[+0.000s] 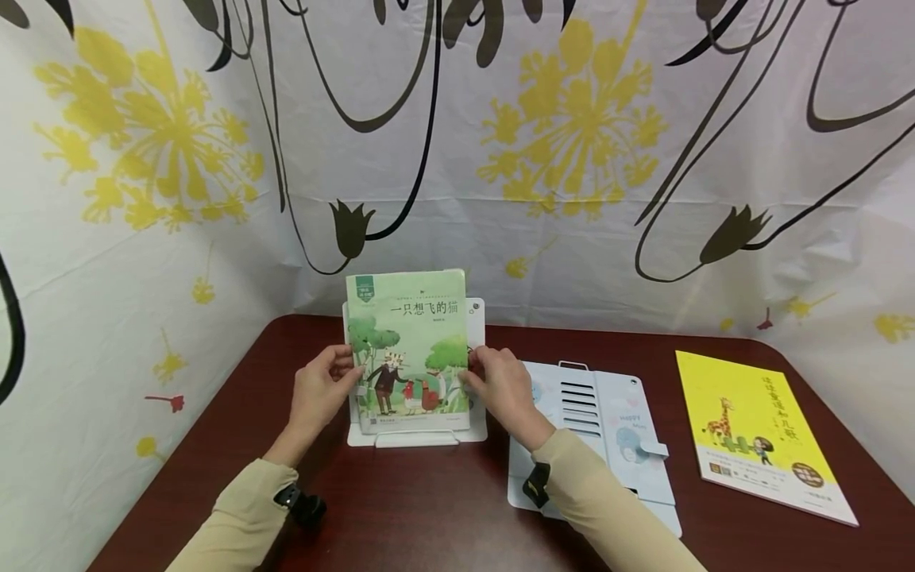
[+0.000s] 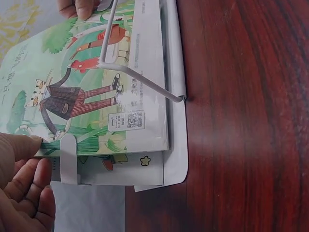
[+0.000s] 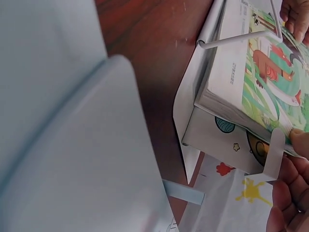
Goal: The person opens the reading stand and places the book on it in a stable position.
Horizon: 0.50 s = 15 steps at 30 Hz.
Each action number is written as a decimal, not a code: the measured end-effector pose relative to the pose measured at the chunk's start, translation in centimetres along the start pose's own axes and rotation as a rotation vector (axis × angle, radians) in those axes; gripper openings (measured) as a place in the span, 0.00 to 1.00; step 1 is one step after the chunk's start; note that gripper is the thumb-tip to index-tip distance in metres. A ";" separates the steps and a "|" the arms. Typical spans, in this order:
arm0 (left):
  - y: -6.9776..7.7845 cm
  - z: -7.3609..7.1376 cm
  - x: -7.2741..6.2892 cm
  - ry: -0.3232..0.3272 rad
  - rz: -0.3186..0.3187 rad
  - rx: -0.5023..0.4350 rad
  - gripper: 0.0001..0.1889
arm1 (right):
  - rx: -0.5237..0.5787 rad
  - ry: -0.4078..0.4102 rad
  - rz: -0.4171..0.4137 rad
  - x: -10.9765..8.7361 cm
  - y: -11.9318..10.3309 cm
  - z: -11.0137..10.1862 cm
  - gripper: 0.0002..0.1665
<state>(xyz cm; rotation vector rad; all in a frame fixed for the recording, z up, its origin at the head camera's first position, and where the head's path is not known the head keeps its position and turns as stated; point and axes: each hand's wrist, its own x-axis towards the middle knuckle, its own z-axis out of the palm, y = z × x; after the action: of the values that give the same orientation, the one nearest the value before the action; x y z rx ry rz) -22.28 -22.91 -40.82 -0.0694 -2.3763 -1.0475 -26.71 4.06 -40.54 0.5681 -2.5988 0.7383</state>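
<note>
A green picture book (image 1: 411,326) with a cat on its cover leans upright on a white book stand (image 1: 478,413). My left hand (image 1: 322,391) pinches the book's left edge, its thumb on the cover. The right hand (image 1: 509,393) pinches the opposite edge in the same way. In the left wrist view a white side clip (image 2: 69,157) overlaps the cover beside the left thumb. A matching clip (image 3: 275,154) is beside the right thumb in the right wrist view. A white wire holder (image 2: 145,79) crosses the lower front of the book.
A pale blue folding book stand (image 1: 618,397) lies flat under the right forearm, with slots and a side tab. Farther right is a yellow book (image 1: 750,421) with a giraffe. Patterned white fabric (image 1: 429,175) rises behind the dark red table (image 1: 386,508).
</note>
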 end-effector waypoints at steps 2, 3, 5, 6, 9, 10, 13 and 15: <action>0.1 0.0 -0.1 -0.010 -0.002 0.009 0.17 | -0.011 0.002 0.003 0.0 0.0 0.0 0.11; 0.2 0.0 -0.1 -0.017 -0.002 0.016 0.17 | -0.016 0.001 0.004 -0.1 0.0 -0.1 0.11; 0.4 0.0 -0.1 -0.033 -0.007 0.033 0.18 | -0.030 -0.004 0.009 -0.1 0.0 -0.1 0.12; 0.5 0.0 -0.1 -0.041 -0.008 0.046 0.18 | -0.036 -0.008 0.010 -0.1 0.0 -0.2 0.12; 0.8 -0.1 -0.1 -0.060 -0.001 0.097 0.19 | -0.049 -0.015 0.016 -0.2 -0.1 -0.2 0.13; 0.9 -0.2 -0.1 -0.065 0.002 0.117 0.19 | -0.050 -0.017 0.017 -0.2 -0.1 -0.2 0.13; 0.9 -0.2 -0.2 -0.079 0.018 0.177 0.19 | -0.052 -0.025 0.019 -0.2 -0.2 -0.2 0.13; 0.9 -0.3 -0.4 -0.083 0.017 0.211 0.18 | -0.039 -0.038 0.017 -0.2 -0.2 -0.3 0.13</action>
<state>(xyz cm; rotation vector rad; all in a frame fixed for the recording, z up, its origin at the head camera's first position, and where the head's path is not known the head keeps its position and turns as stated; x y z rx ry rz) -21.59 -22.45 -40.27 -0.0576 -2.5427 -0.7942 -26.38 4.12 -40.30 0.5546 -2.6493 0.6875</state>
